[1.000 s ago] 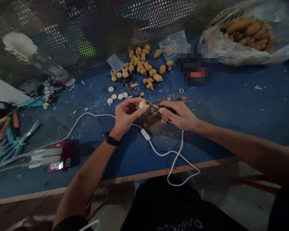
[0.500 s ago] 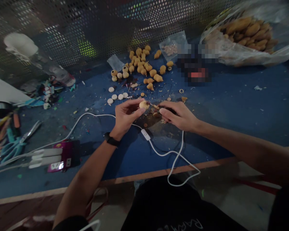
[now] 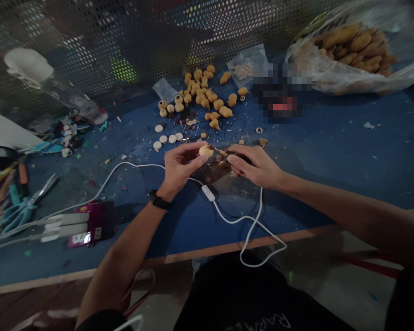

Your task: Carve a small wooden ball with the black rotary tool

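Between thumb and fingers, my left hand (image 3: pixel 182 166) holds a small pale gourd piece (image 3: pixel 206 151) with a dark reddish patch on its right side. My right hand (image 3: pixel 257 166) is closed around a dark pen-like tool (image 3: pixel 223 153), whose thin metal tip points left at the gourd piece. Whether the tip touches it is too small to tell. A white cable (image 3: pixel 261 202) runs down from under my right hand to an inline switch (image 3: pixel 208 193). Shavings lie under both hands. Beyond them is a group of small tan gourds (image 3: pixel 202 99), with several white discs (image 3: pixel 172 138) nearer.
A clear bag of larger gourds (image 3: pixel 362 43) sits at the back right. On the left are blue-handled scissors (image 3: pixel 24 209), a purple power bank (image 3: pixel 95 225) with white plugs, and a plastic bottle (image 3: pixel 83 106). The blue table (image 3: pixel 334 156) ends in a wooden edge near my body.
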### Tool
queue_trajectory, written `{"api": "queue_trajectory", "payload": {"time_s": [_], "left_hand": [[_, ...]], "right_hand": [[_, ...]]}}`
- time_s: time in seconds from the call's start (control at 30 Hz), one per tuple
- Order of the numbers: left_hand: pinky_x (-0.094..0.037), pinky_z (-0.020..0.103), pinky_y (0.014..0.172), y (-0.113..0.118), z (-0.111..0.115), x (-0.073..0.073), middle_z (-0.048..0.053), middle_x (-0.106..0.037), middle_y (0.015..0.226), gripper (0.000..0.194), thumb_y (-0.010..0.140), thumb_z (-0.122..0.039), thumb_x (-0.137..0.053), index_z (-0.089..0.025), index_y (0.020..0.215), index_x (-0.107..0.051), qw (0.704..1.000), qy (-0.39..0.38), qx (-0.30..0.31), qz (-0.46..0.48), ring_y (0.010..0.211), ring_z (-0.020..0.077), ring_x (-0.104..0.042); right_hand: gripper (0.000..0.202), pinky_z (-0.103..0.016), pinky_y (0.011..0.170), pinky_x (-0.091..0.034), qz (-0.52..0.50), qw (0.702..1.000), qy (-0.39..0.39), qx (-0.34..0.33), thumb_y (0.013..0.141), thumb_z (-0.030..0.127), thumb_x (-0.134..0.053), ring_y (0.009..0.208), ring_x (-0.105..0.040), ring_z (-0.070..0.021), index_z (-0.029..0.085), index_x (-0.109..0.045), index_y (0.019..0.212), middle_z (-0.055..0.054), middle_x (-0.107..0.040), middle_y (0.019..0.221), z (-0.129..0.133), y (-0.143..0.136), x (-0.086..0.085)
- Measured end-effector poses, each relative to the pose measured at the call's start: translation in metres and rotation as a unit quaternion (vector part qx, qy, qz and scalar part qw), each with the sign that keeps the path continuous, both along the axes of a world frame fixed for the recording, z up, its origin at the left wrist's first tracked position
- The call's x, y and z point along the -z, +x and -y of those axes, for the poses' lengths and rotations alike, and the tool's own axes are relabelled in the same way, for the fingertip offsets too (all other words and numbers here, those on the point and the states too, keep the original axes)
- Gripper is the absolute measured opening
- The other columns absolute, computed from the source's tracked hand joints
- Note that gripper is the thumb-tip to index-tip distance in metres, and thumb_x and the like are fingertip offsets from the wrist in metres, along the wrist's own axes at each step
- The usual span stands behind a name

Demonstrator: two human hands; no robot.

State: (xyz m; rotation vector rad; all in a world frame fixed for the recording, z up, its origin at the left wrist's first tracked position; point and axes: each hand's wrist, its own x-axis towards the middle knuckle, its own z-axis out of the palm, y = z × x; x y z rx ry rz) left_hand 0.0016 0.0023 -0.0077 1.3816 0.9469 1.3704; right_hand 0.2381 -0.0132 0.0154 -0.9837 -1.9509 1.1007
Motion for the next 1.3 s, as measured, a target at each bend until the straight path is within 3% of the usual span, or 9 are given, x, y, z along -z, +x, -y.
{"api": "queue_trajectory", "payload": {"time_s": [0.23, 0.8, 1.07, 1.3], "left_hand": [[-0.066, 0.029, 0.08, -0.001, -0.0002, 0.0005, 0.002, -0.085, 0.096, 0.033, 0.072, -0.036, -0.096, -0.027, 0.101, -0.084, 1.0, 0.005, 0.009, -0.003, 0.084, 0.0153, -0.08], [-0.068, 0.034, 0.084, -0.0029, -0.0021, 0.0053, 0.004, -0.083, 0.098, 0.043, 0.073, -0.041, -0.095, -0.024, 0.108, -0.076, 1.0, 0.007, 0.012, -0.022, 0.09, 0.019, -0.081], [-0.064, 0.031, 0.079, -0.004, -0.0018, 0.0055, 0.003, -0.082, 0.102, 0.038, 0.074, -0.042, -0.094, -0.026, 0.105, -0.08, 1.0, 0.004, 0.012, -0.015, 0.085, 0.0158, -0.078], [-0.064, 0.029, 0.075, -0.0035, -0.0018, 0.0057, 0.003, -0.08, 0.103, 0.038, 0.072, -0.036, -0.095, -0.022, 0.101, -0.074, 1.0, 0.01, 0.025, -0.005, 0.087, 0.0171, -0.079]], "right_hand": [[0.036, -0.029, 0.061, -0.041, 0.007, 1.0, -0.003, -0.003, 0.107, 0.047, -0.049, 0.057, -0.053, -0.013, 0.022, -0.059, 0.083, 0.003, -0.058, 0.062, 0.0003, 0.0005, -0.0009], [0.033, -0.028, 0.058, -0.041, 0.016, 0.999, 0.016, -0.026, 0.106, 0.048, -0.051, 0.058, -0.054, -0.0129, 0.02, -0.066, 0.097, 0.003, -0.06, 0.064, -0.0012, 0.0019, 0.0006], [0.036, -0.028, 0.061, -0.05, -0.057, 0.997, -0.046, 0.013, 0.107, 0.052, -0.051, 0.05, -0.049, -0.0105, 0.021, -0.062, 0.092, 0.006, -0.051, 0.057, -0.0031, 0.003, 0.0012], [0.036, -0.027, 0.055, -0.043, -0.046, 0.998, -0.039, 0.01, 0.107, 0.051, -0.052, 0.051, -0.051, -0.011, 0.021, -0.062, 0.091, 0.005, -0.053, 0.058, -0.0036, 0.0027, 0.0029]]}}
